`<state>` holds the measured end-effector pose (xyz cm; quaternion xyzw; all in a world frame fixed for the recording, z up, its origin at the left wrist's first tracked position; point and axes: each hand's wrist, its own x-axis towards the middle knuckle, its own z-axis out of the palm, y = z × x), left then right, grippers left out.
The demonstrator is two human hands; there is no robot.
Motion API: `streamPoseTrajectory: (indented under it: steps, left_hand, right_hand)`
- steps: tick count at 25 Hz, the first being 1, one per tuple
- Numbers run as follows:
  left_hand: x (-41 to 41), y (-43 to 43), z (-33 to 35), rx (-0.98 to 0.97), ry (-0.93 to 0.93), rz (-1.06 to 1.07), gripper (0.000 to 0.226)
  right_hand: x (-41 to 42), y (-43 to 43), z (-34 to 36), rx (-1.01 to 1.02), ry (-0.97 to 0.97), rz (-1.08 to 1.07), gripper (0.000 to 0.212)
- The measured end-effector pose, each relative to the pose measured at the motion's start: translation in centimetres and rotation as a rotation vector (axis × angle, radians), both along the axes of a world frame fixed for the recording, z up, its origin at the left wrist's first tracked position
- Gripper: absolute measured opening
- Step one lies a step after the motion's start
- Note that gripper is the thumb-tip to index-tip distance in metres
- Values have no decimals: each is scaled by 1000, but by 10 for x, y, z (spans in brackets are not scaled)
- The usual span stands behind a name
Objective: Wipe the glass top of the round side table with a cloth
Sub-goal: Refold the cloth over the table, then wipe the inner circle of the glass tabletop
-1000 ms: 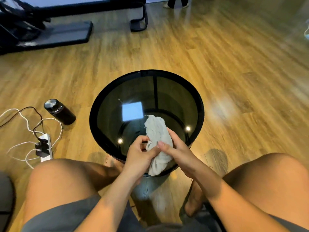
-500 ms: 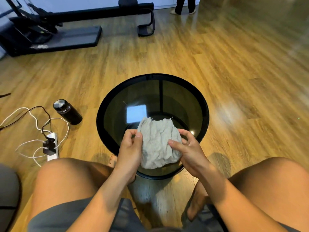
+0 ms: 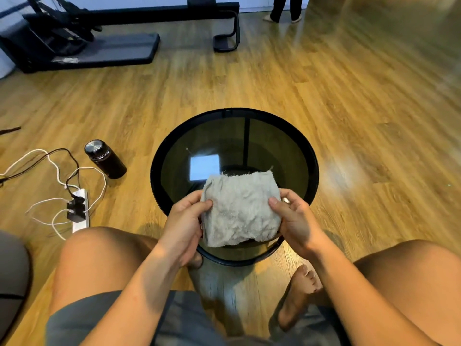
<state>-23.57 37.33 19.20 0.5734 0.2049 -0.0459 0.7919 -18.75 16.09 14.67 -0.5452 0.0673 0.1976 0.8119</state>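
A round side table (image 3: 314, 171) with a black rim and dark smoked glass top stands on the wood floor between my knees. Over its near half I hold a pale grey cloth (image 3: 240, 208), spread into a flat folded pad. My left hand (image 3: 185, 221) pinches the cloth's left edge with thumb on top. My right hand (image 3: 293, 217) grips its right edge the same way. Whether the cloth touches the glass I cannot tell. The far half of the glass is uncovered and mirrors a bright square of light.
A black flask (image 3: 104, 158) lies on the floor left of the table, beside a white power strip (image 3: 79, 211) with plugs and loose cables. Black exercise equipment (image 3: 82, 43) stands at the back left. A person's legs (image 3: 283, 8) are at the far wall. My bare foot (image 3: 303, 283) rests under the table's right side.
The cloth went from a bunched-up wad to a wide flat pad, pulled apart between both hands. The view tilted up slightly.
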Motion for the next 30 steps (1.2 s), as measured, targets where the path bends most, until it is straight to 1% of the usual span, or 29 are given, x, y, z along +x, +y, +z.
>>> streamPoseTrajectory:
  steps: [1,2,4,6,8,10,11,12,13,14,15,16,17,18,19,20,21,22,23,24,25,26,28,30]
  left_hand:
    - [0,0,-1,-14,8,34,30]
    - [0,0,-1,-14,7,59,31]
    - [0,3,0,14,-10,69,33]
    - [-2,6,1,76,-26,51,38]
    - [-3,8,2,229,-79,24,43]
    - [-3,13,3,418,-195,-21,42]
    - [-2,17,4,468,-233,-73,39]
    - [-1,22,6,520,-245,-162,39]
    - [-1,26,7,634,-242,-281,45]
    - [-1,29,5,810,-236,-408,54]
    - [-1,29,2,994,-231,-508,61]
    - [-1,28,-1,1147,-238,-556,60]
    - [-2,29,-2,1269,-258,-556,56]
    - [-1,32,-2,1401,-309,-509,50]
    - [3,40,-4,1555,-379,-442,46]
    - [8,49,-8,1706,-438,-371,44]
    - [14,58,-12,1818,-444,-310,42]
    - [19,67,-17,1890,-400,-318,41]
    - [22,73,-24,1900,-289,-401,41]
    - [25,78,-32,1849,-158,-510,44]
    - [26,81,-43,1753,-72,-589,46]
    - [28,85,-52,1665,-39,-636,48]
    - [35,98,-60,1591,-78,-645,49]
    - [46,115,-59,1561,-98,-683,51]
  right_hand:
    - [0,1,0,2,-7,-21,17]
    - [0,1,0,22,-13,-29,22]
    - [1,-1,3,63,-41,8,38]
    - [0,-1,5,-29,-67,48,50]
    - [0,-1,7,-206,-93,8,49]
    - [1,-1,15,-260,-134,-4,38]
    - [1,-3,21,-268,-156,72,35]
    - [2,-6,27,-348,-205,207,43]
    - [2,-7,33,-550,-282,371,58]
    - [2,-7,36,-815,-360,495,68]
    - [2,-4,35,-1044,-448,541,67]
    - [2,-1,34,-1167,-537,520,56]
    - [1,5,36,-1207,-620,472,41]
    - [2,12,39,-1203,-704,422,31]
    - [5,19,40,-1178,-794,366,26]
    - [11,28,38,-1152,-879,316,27]
    - [16,36,36,-1148,-950,281,32]
    - [19,46,32,-1192,-987,310,38]
    - [19,58,23,-1285,-988,411,43]
    - [19,71,15,-1412,-985,557,44]
    - [18,82,7,-1519,-1013,675,43]
    - [20,92,1,-1565,-1052,742,45]
    - [29,110,-11,-1527,-1189,816,55]
    - [42,131,-24,-1452,-1355,883,53]
